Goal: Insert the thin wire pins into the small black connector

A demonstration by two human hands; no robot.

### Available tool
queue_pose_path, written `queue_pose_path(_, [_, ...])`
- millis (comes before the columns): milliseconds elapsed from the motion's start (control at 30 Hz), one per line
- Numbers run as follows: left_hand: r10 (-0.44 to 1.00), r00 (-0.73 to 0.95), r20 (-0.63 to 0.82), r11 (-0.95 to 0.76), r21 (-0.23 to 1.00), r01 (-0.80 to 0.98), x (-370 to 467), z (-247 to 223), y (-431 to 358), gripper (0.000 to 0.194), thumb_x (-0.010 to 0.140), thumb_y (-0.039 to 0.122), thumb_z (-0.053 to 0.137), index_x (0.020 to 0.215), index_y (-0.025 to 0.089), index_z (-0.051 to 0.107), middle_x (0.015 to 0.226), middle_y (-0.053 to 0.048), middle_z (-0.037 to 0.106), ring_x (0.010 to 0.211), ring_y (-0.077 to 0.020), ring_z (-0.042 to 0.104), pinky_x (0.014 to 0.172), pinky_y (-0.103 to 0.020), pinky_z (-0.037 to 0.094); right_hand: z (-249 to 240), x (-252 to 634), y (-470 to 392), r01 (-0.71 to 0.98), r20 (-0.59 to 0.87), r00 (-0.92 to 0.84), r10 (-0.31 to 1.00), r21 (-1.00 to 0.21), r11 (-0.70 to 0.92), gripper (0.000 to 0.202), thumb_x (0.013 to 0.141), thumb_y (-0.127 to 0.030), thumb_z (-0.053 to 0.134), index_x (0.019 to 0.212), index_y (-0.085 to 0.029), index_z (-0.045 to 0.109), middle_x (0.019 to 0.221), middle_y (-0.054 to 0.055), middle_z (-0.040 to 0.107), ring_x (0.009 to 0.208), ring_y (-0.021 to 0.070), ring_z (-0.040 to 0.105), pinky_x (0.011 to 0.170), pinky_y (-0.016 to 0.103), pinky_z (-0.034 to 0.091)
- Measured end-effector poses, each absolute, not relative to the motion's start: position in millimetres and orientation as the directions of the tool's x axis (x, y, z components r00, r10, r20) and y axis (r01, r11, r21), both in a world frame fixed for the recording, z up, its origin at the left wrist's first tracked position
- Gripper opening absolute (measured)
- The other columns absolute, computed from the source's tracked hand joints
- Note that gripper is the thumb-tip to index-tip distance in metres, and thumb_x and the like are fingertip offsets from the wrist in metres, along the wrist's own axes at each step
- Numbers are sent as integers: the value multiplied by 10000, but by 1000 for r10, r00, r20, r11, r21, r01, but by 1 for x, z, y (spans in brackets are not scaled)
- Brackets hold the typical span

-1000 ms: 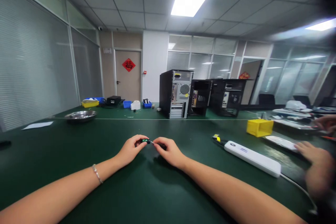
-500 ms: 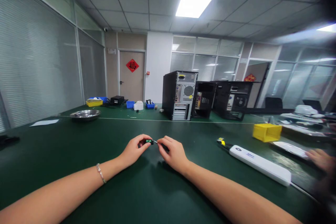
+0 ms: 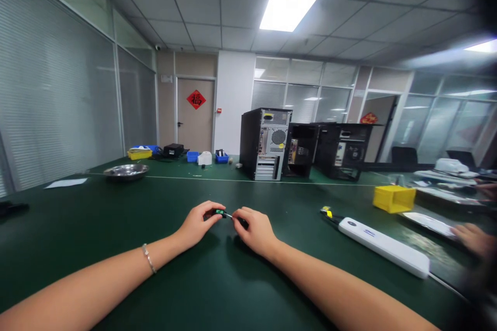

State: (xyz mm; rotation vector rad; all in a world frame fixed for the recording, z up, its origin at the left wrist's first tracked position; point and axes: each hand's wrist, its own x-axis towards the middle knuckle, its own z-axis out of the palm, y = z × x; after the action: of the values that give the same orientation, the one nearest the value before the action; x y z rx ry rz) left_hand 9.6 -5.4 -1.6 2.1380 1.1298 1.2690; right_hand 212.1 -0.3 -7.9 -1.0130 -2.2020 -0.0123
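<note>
My left hand (image 3: 201,222) is closed in a pinch on a small black part with green on it (image 3: 219,212), held just above the green tabletop. My right hand (image 3: 254,228) is closed round a small screwdriver (image 3: 229,215). Its thin metal shaft points left at the small part, and its dark handle is mostly hidden by my fingers. The shaft's tip meets the near end of the part; whether it sits inside cannot be made out.
A white power strip (image 3: 384,246) with a cable lies to the right, near a yellow bin (image 3: 394,198). Another person's hand (image 3: 471,238) rests by a metal tray (image 3: 429,224). Computer cases (image 3: 266,145) stand at the back; a metal bowl (image 3: 126,171) is back left.
The fingers of my right hand have shifted on the screwdriver, and more of its dark handle shows. My left hand keeps its hold. The view has tilted slightly upward.
</note>
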Motion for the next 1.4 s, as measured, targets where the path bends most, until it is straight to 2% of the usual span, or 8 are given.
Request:
queue_pose_path(233, [784, 309, 539, -621, 665, 416, 7, -5, -3, 216, 803, 275, 629, 988, 193, 704, 976, -66, 693, 908, -212, 624, 844, -329, 478, -8, 213, 0, 657, 592, -454, 666, -284, 699, 170, 876, -244, 503, 875, -237, 673, 818, 12, 665, 744, 144, 600, 660, 227, 378])
queue_pose_path(500, [843, 307, 441, -523, 804, 282, 8, -10, 2, 246, 748, 305, 690, 952, 174, 733, 963, -72, 741, 921, -238, 659, 860, -353, 494, -6, 214, -2, 558, 588, -495, 639, -349, 753, 195, 887, -243, 483, 906, -231, 676, 845, 20, 674, 770, 149, 608, 718, 229, 424])
queue_pose_path(800, [900, 260, 349, -400, 900, 175, 6, -10, 6, 316, 731, 345, 690, 973, 142, 703, 947, -86, 736, 862, -225, 663, 823, -360, 502, -9, 214, 4, 565, 597, -416, 686, -422, 709, 196, 883, -252, 486, 875, -219, 678, 848, 18, 685, 783, 156, 608, 733, 236, 431])
queue_pose_path(933, [891, 318, 324, -402, 888, 221, 3, -11, 8, 292, 756, 330, 672, 989, 153, 663, 940, -69, 710, 853, -199, 650, 811, -340, 495, -10, 215, 7, 564, 598, -366, 713, -467, 681, 211, 886, -276, 478, 851, -211, 675, 822, 18, 684, 764, 159, 603, 705, 237, 433])
queue_pose_path(1167, [829, 499, 254, -442, 844, 305, 2, -8, 6, 219, 774, 320, 664, 919, 159, 635, 819, -24, 681, 774, -164, 628, 752, -288, 482, -10, 214, 7, 550, 600, -379, 705, -466, 693, 215, 886, -288, 483, 848, -208, 679, 821, 20, 687, 757, 157, 601, 692, 234, 428])
queue_pose_path(1267, [800, 543, 255, -495, 792, 357, 4, -4, 3, 194, 803, 318, 632, 923, 170, 672, 869, -41, 698, 827, -186, 634, 801, -306, 480, -10, 214, 7, 546, 604, -379, 701, -466, 697, 209, 884, -280, 487, 836, -208, 677, 807, 15, 684, 743, 150, 598, 677, 227, 420])
queue_pose_path(1400, [747, 581, 325, -605, 694, 389, 4, -2, 1, 176, 845, 294, 580, 931, 201, 702, 978, -50, 700, 931, -204, 626, 892, -324, 451, -10, 213, 7, 540, 608, -392, 690, -455, 708, 220, 888, -277, 481, 829, -204, 680, 800, 18, 682, 739, 149, 594, 683, 226, 419])
